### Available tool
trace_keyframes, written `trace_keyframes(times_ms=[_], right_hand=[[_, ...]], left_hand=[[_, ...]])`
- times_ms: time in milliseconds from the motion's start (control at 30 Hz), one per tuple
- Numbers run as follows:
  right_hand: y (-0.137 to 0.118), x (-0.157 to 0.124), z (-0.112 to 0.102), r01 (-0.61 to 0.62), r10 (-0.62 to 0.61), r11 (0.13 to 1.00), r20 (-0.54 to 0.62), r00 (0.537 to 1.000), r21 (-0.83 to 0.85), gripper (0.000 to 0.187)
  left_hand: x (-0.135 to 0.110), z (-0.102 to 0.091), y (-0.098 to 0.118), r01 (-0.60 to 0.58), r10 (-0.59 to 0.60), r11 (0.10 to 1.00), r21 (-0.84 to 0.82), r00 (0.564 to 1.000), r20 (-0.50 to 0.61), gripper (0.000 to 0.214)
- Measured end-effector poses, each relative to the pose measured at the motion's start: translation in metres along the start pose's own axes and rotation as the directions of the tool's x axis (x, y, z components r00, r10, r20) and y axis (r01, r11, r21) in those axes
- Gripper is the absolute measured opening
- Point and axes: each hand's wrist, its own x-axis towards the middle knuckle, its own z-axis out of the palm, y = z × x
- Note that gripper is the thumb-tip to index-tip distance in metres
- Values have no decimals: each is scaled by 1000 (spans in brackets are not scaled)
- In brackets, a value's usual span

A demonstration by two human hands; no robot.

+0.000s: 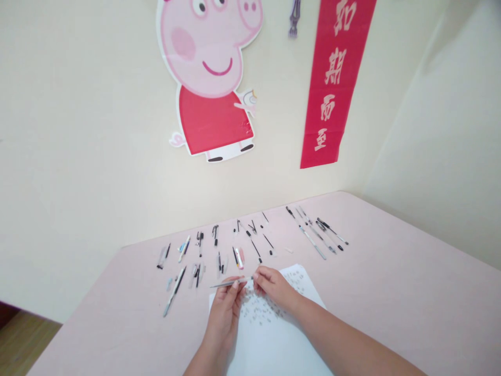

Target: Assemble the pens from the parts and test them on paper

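Note:
My left hand pinches a thin grey pen that lies level above the table, its tip pointing left. My right hand is closed on the pen's right end, fingers pressed together. Both hands hover over a white sheet of paper with scribbles on it, lying on the pink table.
Several pens and pen parts lie in rows beyond the paper, with a group of whole pens at the far right. A cream wall behind carries a cartoon pig cutout and a red banner. The table's left edge drops to wooden floor.

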Motion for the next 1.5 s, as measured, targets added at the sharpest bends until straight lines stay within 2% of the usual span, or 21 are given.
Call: trace_keyframes(times_ms=[167, 400, 567, 667, 867, 1133, 1333, 1500], right_hand=[[-1, -1, 0, -27, 27, 1000, 12, 1000, 6, 52], [-3, -2, 0, -18, 18, 996, 9, 1000, 82, 44], [0, -1, 0, 6, -6, 1000, 16, 1000, 6, 50], [1, 0, 0, -21, 20, 1000, 23, 1000, 8, 53], [0, -1, 1, -14, 13, 996, 14, 1000, 91, 45], [1, -1, -1, -2, 2, 1000, 24, 1000, -3, 44], [1, -1, 0, -7, 6, 998, 25, 1000, 65, 43], [5, -1, 0, 12, -14, 999, 28, 1000, 39, 43]], left_hand=[[0, 0, 0, 0, -1, 1000, 16, 1000, 9, 12], [0, -3, -1, -1, 1, 1000, 10, 1000, 1, 11], [1, -4, -4, -6, 6, 1000, 17, 1000, 27, 15], [1, -3, -4, -10, 10, 1000, 16, 1000, 17, 16], [2, -2, -2, -13, 13, 1000, -3, 1000, -9, 12], [1, -1, -1, -5, 5, 1000, 7, 1000, -10, 12], [2, -1, -1, -2, 2, 1000, 12, 1000, -1, 12], [-1, 0, 0, 6, -6, 1000, -12, 1000, -11, 8]])
